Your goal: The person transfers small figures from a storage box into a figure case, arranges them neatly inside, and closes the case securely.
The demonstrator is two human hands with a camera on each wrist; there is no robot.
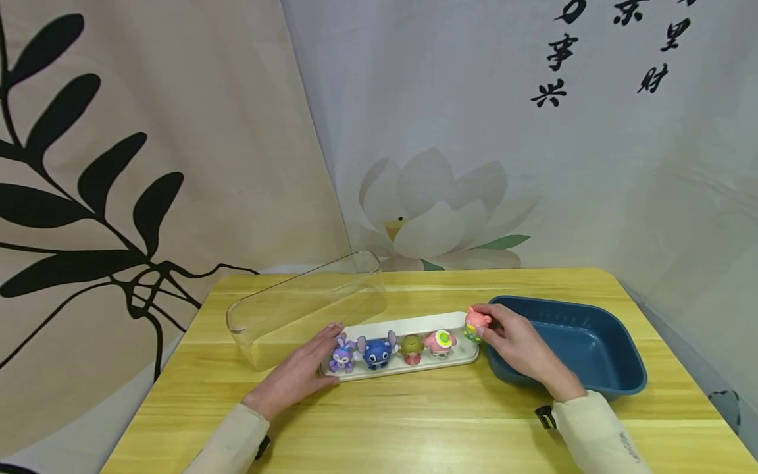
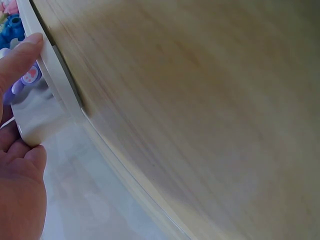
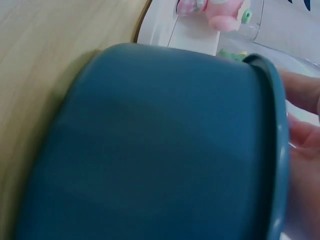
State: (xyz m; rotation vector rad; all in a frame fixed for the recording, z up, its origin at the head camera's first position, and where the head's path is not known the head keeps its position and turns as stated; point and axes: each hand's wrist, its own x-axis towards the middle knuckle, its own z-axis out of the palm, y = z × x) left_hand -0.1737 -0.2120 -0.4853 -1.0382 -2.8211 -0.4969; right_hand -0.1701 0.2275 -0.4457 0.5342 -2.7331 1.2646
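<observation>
A long white tray [image 1: 408, 327] holds a row of small toy figurines: a purple rabbit [image 1: 341, 355], a blue big-eared one [image 1: 378, 352], an olive-topped one [image 1: 411, 350] and a pink one [image 1: 441, 342]. My left hand [image 1: 302, 367] grips the tray's left end, thumb at the near rim and fingers round the far side. At the opposite end, my right hand [image 1: 515, 339] pinches a pink and green figurine [image 1: 476, 322] between thumb and fingers. In the right wrist view the blue bin hides most of that figurine.
Right of the tray stands a dark blue plastic bin [image 1: 592, 345], its left rim beneath my right hand. A clear transparent cover [image 1: 308, 303] lies behind the tray at the left. The wooden table [image 1: 391, 428] ends at a printed curtain [image 1: 450, 118].
</observation>
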